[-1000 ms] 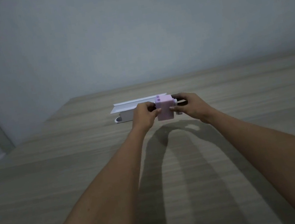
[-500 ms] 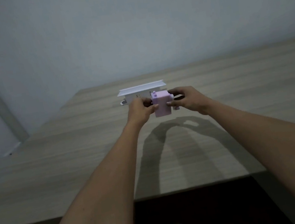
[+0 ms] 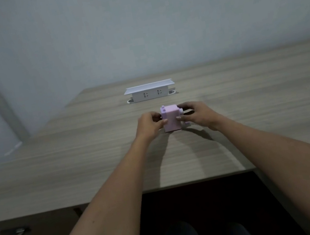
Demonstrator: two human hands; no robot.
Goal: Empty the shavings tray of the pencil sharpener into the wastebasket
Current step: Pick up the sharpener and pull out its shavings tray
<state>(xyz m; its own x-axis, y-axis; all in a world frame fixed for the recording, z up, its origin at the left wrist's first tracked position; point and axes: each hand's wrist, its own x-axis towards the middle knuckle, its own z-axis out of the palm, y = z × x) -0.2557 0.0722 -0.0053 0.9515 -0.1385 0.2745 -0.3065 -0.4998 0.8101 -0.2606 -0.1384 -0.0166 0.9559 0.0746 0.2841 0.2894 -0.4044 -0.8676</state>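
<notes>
On the desk [image 3: 75, 162], around its middle, the pink sharpener [image 3: 171, 119] stands upright between our two hands. Our left hand [image 3: 150, 125] closes on its left side, thumb across the near face. Our right hand [image 3: 197, 113] closes on its right side, by the crank, fingers curled over the far edge. Beyond, near the far edge, sits a white socket box [image 3: 149, 92], well apart.

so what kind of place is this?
Likely an office or study desk: wood-grain desktop, a pop-up power socket box set into it, plain wall behind, and a pink pencil sharpener held in both hands.
</notes>
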